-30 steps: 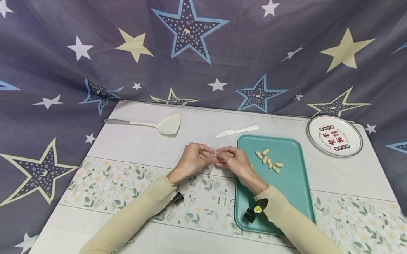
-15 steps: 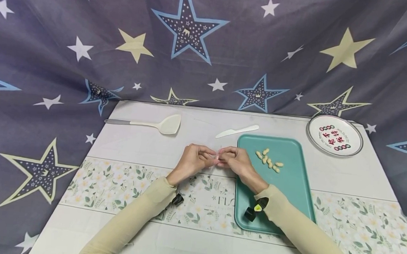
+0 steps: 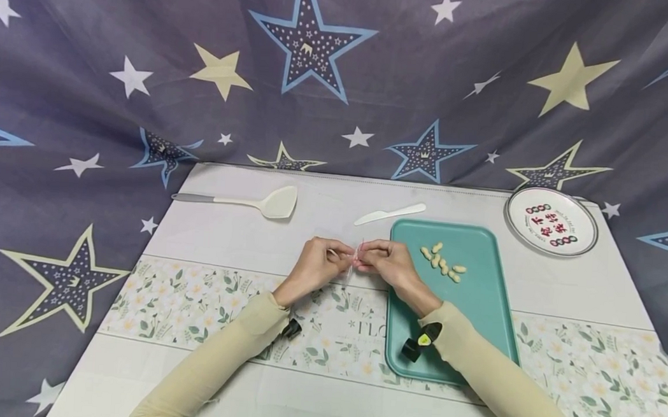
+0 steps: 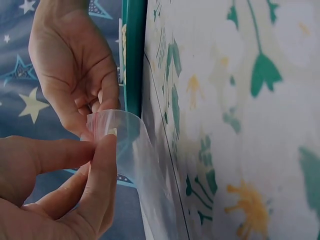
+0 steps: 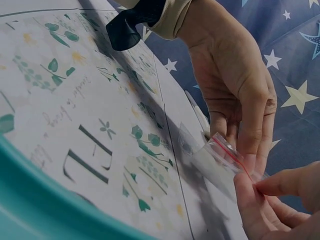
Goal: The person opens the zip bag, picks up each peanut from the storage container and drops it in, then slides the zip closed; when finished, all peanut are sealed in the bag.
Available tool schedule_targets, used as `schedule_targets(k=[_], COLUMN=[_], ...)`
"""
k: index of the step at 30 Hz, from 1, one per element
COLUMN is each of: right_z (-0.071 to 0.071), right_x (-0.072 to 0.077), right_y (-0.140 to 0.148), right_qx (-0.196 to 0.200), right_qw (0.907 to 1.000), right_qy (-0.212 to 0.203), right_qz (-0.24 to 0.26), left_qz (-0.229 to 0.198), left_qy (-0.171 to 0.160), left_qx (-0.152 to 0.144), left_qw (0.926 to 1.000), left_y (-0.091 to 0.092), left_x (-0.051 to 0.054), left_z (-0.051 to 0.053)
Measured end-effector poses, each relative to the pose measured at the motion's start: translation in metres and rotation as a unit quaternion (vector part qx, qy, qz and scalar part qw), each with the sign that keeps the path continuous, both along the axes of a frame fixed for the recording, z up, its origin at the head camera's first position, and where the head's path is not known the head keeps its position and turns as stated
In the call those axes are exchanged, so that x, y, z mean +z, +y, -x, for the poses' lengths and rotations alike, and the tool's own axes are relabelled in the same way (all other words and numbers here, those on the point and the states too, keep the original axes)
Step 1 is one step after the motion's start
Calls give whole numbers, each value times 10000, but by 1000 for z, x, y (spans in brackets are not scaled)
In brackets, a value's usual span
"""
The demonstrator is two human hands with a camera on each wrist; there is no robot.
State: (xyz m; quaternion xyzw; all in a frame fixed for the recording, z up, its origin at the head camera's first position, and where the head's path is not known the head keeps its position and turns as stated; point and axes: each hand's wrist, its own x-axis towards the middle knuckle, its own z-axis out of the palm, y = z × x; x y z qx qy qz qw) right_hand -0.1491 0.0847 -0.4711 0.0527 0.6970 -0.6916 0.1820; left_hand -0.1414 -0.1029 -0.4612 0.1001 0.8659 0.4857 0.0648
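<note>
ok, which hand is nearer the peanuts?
Right. In the head view, the right hand overlaps the left edge of the teal tray, just left of the peanuts; the left hand is farther left, off the tray.

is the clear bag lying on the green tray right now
No, the left hand and right hand pinch the clear bag to the left of the green tray.

Dark star-print cloth (image 3: 389,65) hanging behind 1 white table (image 3: 240,244), floral band (image 3: 190,298) across.
</note>
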Motion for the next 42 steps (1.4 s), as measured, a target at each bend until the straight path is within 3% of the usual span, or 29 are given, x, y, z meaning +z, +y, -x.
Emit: schedule_targets(k=[10, 22, 27, 38, 42], right_z=[2, -2, -4, -6, -6], right_x=[1, 1, 1, -1, -3], right_y=[1, -3, -2, 0, 2], right_qx=[20, 68, 90, 24, -9], right_qw=[9999, 9946, 9867, 9757, 9743], right_qy=[124, 679, 1085, 1559, 1643], right_qz=[-119, -783, -1206, -1540, -1542], left_qz=[217, 433, 786, 1586, 1533], left_qy=[292, 688, 1296, 2358, 2423], left_qx=[-145, -143, -1, 157, 111], left_qw=[9992, 9966, 9884, 9586, 9579], left_y=[-2, -1, -1, 0, -2], left_x=[1, 4, 6, 17, 21], left_z=[1, -5, -8, -18, -18])
